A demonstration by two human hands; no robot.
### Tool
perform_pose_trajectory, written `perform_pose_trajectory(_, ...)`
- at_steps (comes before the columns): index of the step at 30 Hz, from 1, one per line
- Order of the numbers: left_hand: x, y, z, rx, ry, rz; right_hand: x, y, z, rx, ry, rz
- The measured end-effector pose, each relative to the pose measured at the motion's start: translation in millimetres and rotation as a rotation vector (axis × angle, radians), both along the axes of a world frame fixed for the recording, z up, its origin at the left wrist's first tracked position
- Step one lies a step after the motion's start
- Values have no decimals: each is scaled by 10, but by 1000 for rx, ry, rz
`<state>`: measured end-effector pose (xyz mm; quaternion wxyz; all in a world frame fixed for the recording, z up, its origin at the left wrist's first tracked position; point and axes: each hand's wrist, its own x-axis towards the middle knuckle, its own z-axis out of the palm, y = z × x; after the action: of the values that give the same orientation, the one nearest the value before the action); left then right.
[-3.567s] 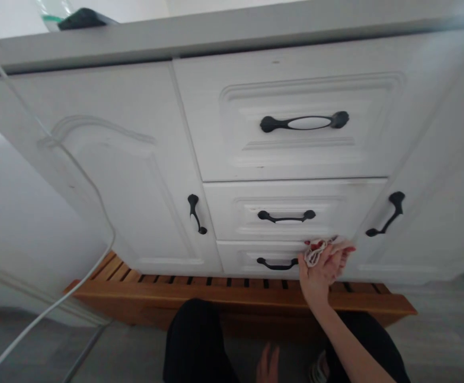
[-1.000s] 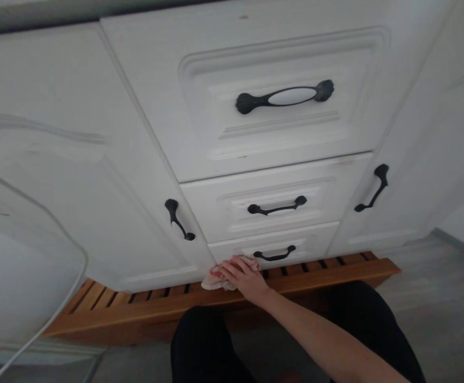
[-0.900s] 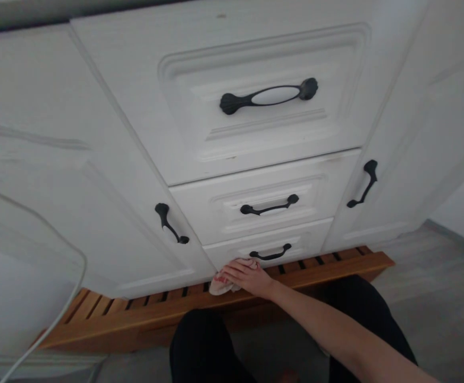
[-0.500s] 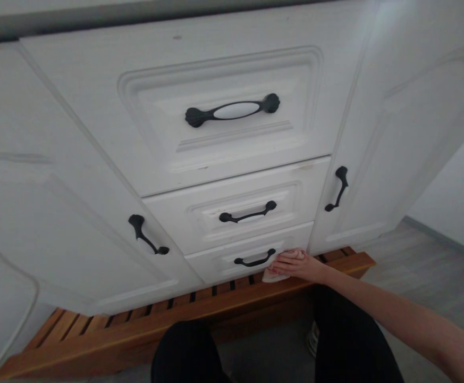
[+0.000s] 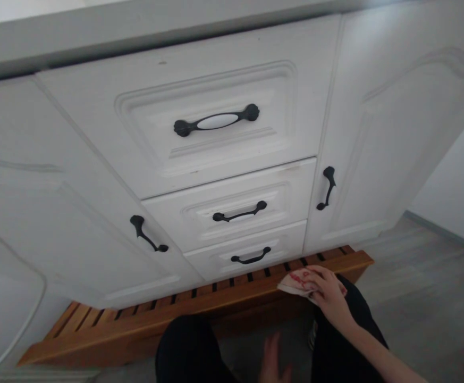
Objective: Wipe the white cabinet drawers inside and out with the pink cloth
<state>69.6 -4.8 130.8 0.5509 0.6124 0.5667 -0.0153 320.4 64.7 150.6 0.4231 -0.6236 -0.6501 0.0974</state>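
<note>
My right hand (image 5: 329,291) grips a pinkish cloth (image 5: 297,281) with red marks, above the front edge of the slatted wooden bench (image 5: 200,306) and close to my right knee. The bottom drawer (image 5: 287,242), white with a dark handle (image 5: 251,256), is just beyond the cloth and apart from it. My left hand (image 5: 272,364) shows low between my knees, blurred, with its fingers apart and nothing visible in them.
A white cabinet has two more drawers above, the top one with a dark handle (image 5: 217,121), and a door on each side. A pale cable (image 5: 28,319) hangs at the left. Grey wood-look floor (image 5: 427,298) lies at the right.
My right hand has drawn the cloth back from the bottom drawer toward my knee. My left hand has come into view at the bottom. The view has shifted slightly.
</note>
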Motion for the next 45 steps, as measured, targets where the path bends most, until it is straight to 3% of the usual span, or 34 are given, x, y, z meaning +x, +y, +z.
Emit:
perform_pose_trajectory(4, 169, -31, 61, 233, -476, 373, -528, -329, 27, -172, 591, 8)
perform_pose_trajectory(6, 179, -38, 172, 264, -647, 455, -746, -390, 70, -317, 915, 61)
perform_pose_trajectory(10, 74, -26, 406, 317, -536, 552, -981, -450, 201, -544, 1362, 360)
perform_pose_trajectory(12, 3, -21, 471, 375, -492, 541, -1014, -512, 260, -573, 1494, 538)
perform_pose_trajectory(14, -57, -14, 488, 430, -515, 522, -1029, -601, 299, -577, 1604, 601)
perform_pose_trajectory(17, -126, 4, 439, 470, -554, 601, -1059, -728, 314, -631, 1661, 535)
perform_pose_trajectory(20, -181, 15, 382, 359, -597, 722, -1073, -794, 290, -701, 1668, 319)
perform_pose_trajectory(23, -207, 8, 410, 87, -733, 835, -1024, -809, 275, -808, 1787, 205)
perform_pose_trajectory(26, -184, 22, 473, -282, -1049, 861, -951, -800, 258, -915, 1826, 271)
perform_pose_trajectory(28, -156, 52, 455, -409, -1148, 932, -935, -787, 200, -962, 1864, 283)
perform_pose_trajectory(30, -140, 79, 368, -421, -1092, 1097, -960, -787, 86, -1035, 1949, 241)
perform_pose_trajectory(33, -165, 79, 200, -421, -990, 1264, -1042, -843, -126, -1182, 2002, 43)
perform_pose_trajectory(35, -209, 56, 151, -447, -970, 1258, -1093, -899, -228, -1220, 1949, -38)
perform_pose_trajectory(38, -274, 42, 208, -481, -987, 1177, -1123, -924, -272, -1165, 1814, -19)
perform_pose_trajectory(41, -290, 76, 306, -412, -955, 1184, -1110, -862, -234, -1130, 1728, -47)
perform_pose_trajectory(45, -230, 74, 384, -288, -940, 1217, -1151, -793, -199, -1261, 1819, -8)
